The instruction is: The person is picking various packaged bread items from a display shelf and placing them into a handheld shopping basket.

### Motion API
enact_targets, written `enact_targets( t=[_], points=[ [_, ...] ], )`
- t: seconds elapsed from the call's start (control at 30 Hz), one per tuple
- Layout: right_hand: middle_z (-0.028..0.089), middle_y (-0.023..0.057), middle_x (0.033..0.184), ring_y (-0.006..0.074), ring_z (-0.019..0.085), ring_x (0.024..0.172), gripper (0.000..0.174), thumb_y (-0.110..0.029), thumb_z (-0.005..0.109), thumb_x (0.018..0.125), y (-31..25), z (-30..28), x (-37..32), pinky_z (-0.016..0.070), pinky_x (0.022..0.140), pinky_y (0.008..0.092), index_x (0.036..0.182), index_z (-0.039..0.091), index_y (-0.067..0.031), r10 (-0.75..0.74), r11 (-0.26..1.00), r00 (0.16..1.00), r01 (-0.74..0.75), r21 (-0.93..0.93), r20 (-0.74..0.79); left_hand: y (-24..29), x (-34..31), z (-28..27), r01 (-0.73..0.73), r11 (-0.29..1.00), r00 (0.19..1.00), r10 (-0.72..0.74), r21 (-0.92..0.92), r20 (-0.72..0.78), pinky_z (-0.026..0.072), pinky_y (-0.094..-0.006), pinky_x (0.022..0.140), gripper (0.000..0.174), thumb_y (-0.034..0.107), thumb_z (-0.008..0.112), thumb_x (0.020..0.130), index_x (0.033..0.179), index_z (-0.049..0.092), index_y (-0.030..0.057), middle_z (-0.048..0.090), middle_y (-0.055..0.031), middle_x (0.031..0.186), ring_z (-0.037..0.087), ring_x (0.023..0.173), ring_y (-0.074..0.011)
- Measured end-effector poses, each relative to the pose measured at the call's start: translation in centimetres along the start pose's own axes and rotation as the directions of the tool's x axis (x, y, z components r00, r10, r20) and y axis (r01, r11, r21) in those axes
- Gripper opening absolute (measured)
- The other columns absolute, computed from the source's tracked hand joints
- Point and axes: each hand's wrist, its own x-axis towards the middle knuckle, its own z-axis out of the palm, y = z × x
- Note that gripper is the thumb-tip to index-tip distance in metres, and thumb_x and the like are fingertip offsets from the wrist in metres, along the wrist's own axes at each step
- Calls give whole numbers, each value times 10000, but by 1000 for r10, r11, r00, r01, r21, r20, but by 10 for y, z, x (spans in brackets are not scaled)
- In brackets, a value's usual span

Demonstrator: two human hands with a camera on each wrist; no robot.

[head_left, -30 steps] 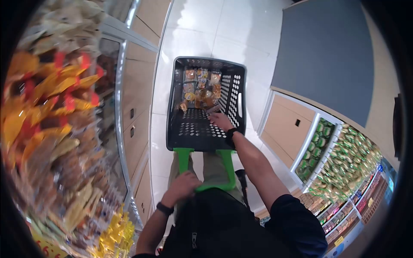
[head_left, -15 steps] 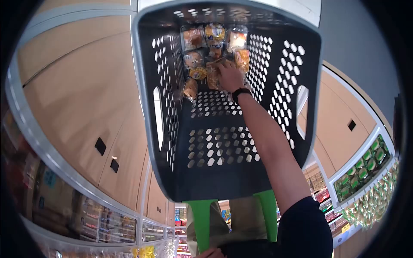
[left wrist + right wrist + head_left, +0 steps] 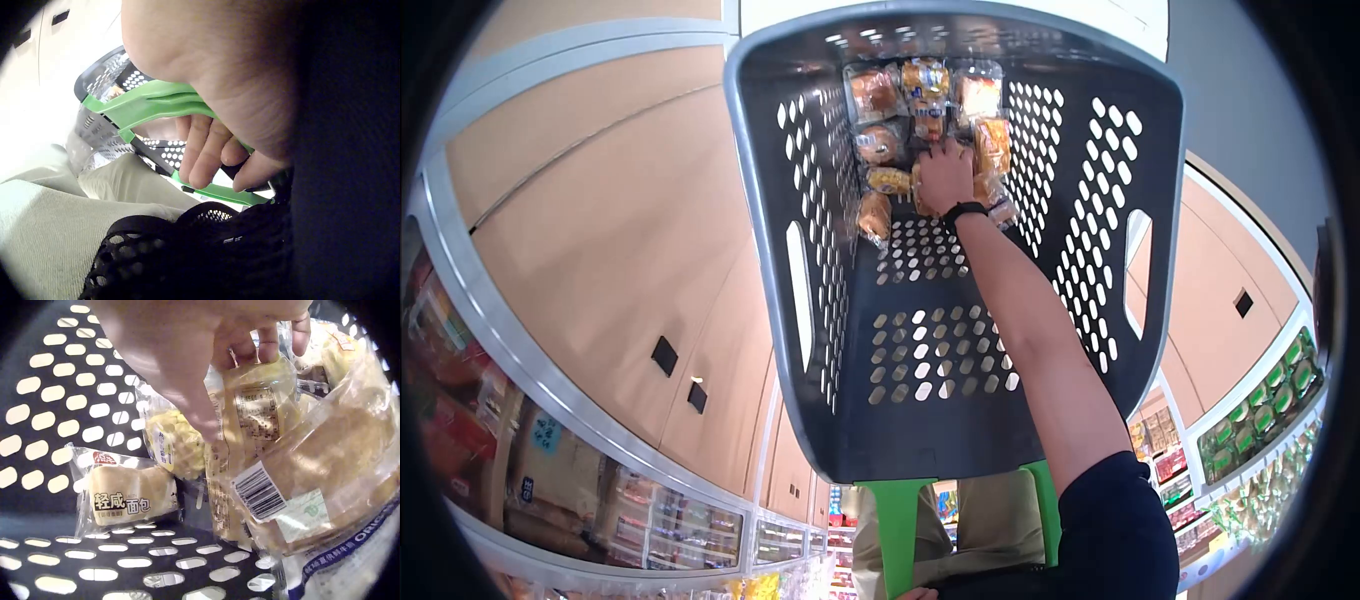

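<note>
My right hand (image 3: 947, 178) reaches deep into a black shopping basket (image 3: 940, 440) with perforated walls. In the right wrist view its thumb and fingers grip a flat packaged bread (image 3: 253, 406) in a clear yellowish wrapper with a printed label. Against that pack leans a larger bagged bread (image 3: 331, 469) with a barcode. Left of them lie a yellow packaged bun (image 3: 178, 444) and a small bread pack (image 3: 128, 494) with Chinese lettering. My left hand (image 3: 231, 94) curls its fingers round the basket's green handle (image 3: 147, 103), low by the body.
More wrapped breads, among them a white-topped one (image 3: 978, 97), are lined up at the basket's far end. Wooden cabinets (image 3: 620, 220) flank the left side. Green-packed goods (image 3: 1260, 405) fill a shelf on the right, beside a grey surface (image 3: 1235, 90).
The basket now looms much larger in the head view. My right hand has gone from the basket's near part to the breads at its far end. The left hand has stayed at the handle.
</note>
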Motion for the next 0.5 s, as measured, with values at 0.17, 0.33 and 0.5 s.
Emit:
enact_targets(
  t=[0.17,0.33,0.5],
  points=[
    [643,87,1197,314,483,1274,353,-303,755,758,5,-15,-13,385,1005,568,1059,705,-125,-22,996,998,17,91,55,4,12,29,380,919,687,-204,105,-697,217,-429,1235,793,451,528,1001,1598,155,85,193,-145,1649,228,1496,-376],
    [622,69,1208,293,485,1244,493,-390,797,742,-9,-1,-5,385,981,551,1133,658,-125,-81,994,996,82,74,-26,-10,-29,-55,172,969,946,-112,176,-306,316,-448,1193,700,336,569,986,1562,267,77,272,-137,1619,349,1442,-366],
    [661,22,1131,260,499,1210,425,-316,763,775,-38,26,12,382,976,508,1144,648,-139,-163,984,976,171,49,-147,9,-9,-21,354,875,855,-161,329,-494,347,-446,1175,645,313,582,975,1523,343,72,351,-139,1571,404,1405,-352]
  ],
)
